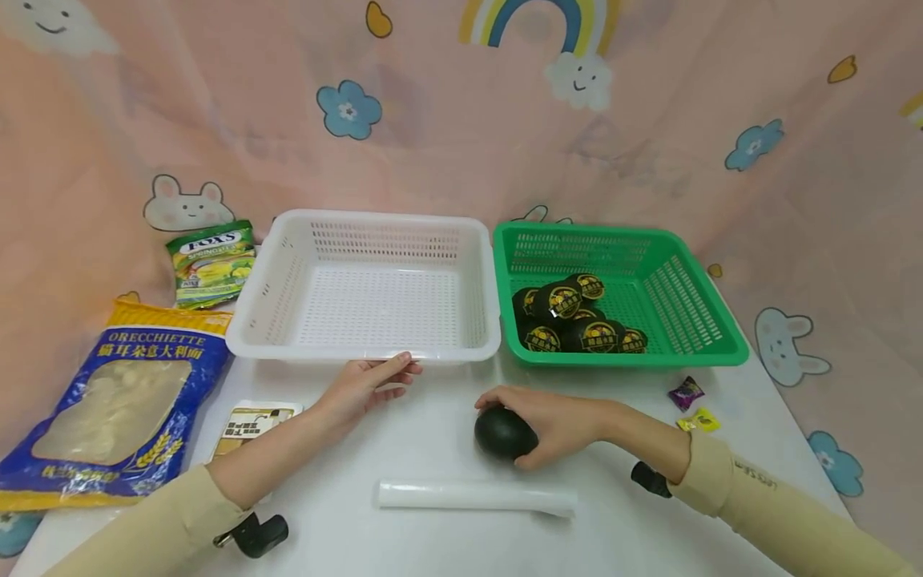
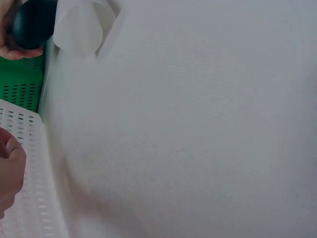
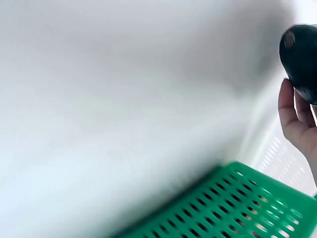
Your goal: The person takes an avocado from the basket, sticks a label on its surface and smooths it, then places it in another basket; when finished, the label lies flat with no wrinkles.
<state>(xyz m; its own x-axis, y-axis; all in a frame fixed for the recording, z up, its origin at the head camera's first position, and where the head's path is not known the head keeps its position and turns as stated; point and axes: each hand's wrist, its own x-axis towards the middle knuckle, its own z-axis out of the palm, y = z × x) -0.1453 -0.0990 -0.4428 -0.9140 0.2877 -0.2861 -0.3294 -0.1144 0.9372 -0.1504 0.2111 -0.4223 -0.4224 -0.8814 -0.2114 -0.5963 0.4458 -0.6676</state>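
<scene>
In the head view my right hand point(image 1: 551, 421) grips a dark, egg-shaped avocado point(image 1: 503, 433) from its right side, low over the white table. The right wrist view shows the avocado point(image 3: 302, 62) with a pale stem spot, fingers point(image 3: 288, 106) against it. My left hand point(image 1: 368, 393) is at the front rim of the white basket point(image 1: 288, 353), its fingers loosely bent; whether it touches the rim is hard to tell. To the right, the green basket point(image 1: 692, 353) contains several dark avocados point(image 1: 566, 300) with gold-printed black labels.
A rolled white sheet point(image 1: 476, 495) lies in front of the hands. At left are a blue-yellow orecchiette bag point(image 1: 118, 409), a green candy bag point(image 1: 212, 264) and a printed card point(image 1: 252, 421). Purple point(image 1: 686, 393) and yellow point(image 1: 698, 420) wrapped candies lie at right.
</scene>
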